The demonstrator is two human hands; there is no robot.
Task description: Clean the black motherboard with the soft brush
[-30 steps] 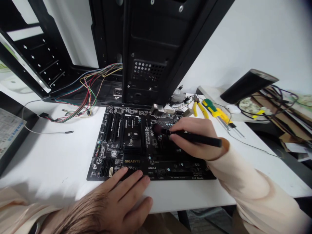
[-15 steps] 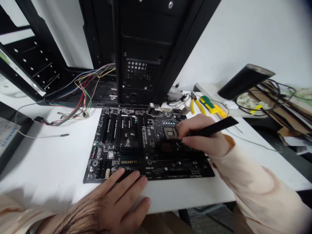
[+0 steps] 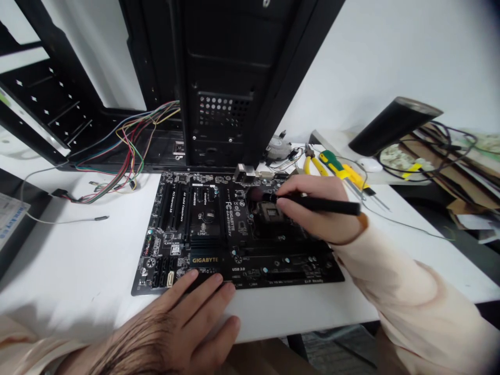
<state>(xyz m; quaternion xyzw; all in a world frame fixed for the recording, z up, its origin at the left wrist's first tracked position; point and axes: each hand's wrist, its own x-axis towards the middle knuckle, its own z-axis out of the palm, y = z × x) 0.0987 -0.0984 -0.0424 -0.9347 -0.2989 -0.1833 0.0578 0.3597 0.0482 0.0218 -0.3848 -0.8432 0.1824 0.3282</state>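
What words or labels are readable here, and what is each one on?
On the motherboard:
"GIGABYTE", gold, on its heatsink
"GIGABYTE", white, on the board
"PCI Express 3.0", on the board
"All Solid Capacitors", on the board
"DualBIOS", on the board
"CrossFire", on the board
"USB 3.0", on the board
"ErP Ready", near its front edge
Too small or blurred: other board markings, and lettering on the far-left label.

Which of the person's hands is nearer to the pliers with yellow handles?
Right. The right hand, holding a brush, is just on the near side of the pliers; the left hand is farther off, at the motherboard's near edge.
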